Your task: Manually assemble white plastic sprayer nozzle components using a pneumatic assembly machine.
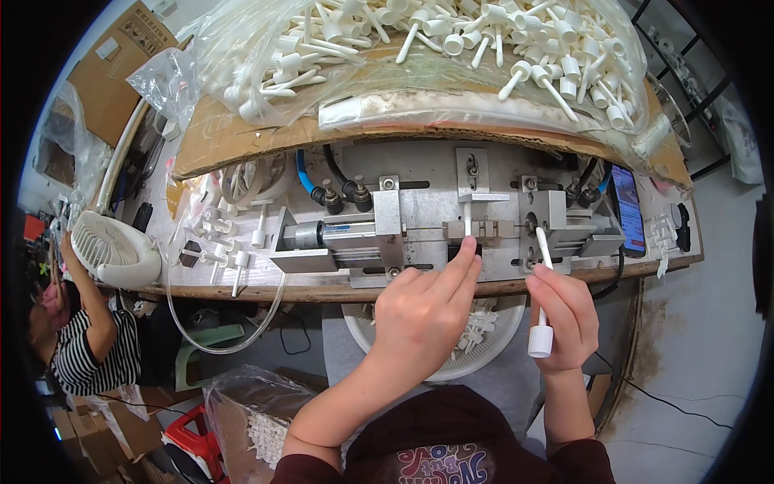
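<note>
Your left hand (419, 310) pinches nothing visible, fingertips at the metal fixture (451, 230) slot beneath an upright white stick. Your right hand (564, 315) grips a white pump tube (542, 298), tip angled toward the fixture's right opening for insertion.

Approach to metal jig (451, 230) is open from bench front edge only. Overhead blocked: cardboard shelf (242, 133) with bag of white pump parts (451, 40) overhangs jig. Left flank crowded by loose white parts (222, 242), clear tubing (234, 343), small fan (113, 250). Right flank: phone (627, 208), cables. Below edge: white basin (476, 363).
</note>
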The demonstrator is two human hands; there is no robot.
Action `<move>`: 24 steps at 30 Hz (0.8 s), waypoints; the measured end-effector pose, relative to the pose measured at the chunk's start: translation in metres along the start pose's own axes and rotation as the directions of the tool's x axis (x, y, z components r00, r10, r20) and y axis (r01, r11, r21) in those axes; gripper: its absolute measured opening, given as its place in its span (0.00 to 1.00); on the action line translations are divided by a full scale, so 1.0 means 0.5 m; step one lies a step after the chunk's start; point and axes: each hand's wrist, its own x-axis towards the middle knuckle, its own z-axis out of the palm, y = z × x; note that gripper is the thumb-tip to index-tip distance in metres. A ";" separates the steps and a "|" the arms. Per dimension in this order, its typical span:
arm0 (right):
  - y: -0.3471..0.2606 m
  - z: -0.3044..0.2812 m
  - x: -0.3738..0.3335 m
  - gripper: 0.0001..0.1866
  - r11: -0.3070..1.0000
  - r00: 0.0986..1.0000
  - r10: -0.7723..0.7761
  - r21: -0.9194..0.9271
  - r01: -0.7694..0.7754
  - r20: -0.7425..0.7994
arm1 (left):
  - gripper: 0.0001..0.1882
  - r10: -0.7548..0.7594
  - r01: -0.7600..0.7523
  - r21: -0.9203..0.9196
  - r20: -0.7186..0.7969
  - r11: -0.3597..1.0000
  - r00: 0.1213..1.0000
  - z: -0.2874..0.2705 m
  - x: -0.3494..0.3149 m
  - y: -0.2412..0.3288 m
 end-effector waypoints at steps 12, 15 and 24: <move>-0.009 -0.004 0.003 0.18 0.987 0.991 -0.103 -0.112 0.112 0.081 | 0.22 -0.161 0.188 -0.665 0.103 0.723 0.982 -0.051 -0.009 0.035; -0.012 0.005 0.009 0.19 0.986 0.990 -0.121 -0.110 0.129 0.077 | 0.23 -0.152 0.148 -0.759 0.066 0.634 0.986 -0.064 -0.016 0.042; -0.003 -0.005 0.001 0.25 0.990 0.993 0.114 0.085 -0.116 0.024 | 0.18 -0.048 0.038 -0.132 -0.073 0.990 0.996 -0.004 -0.022 0.003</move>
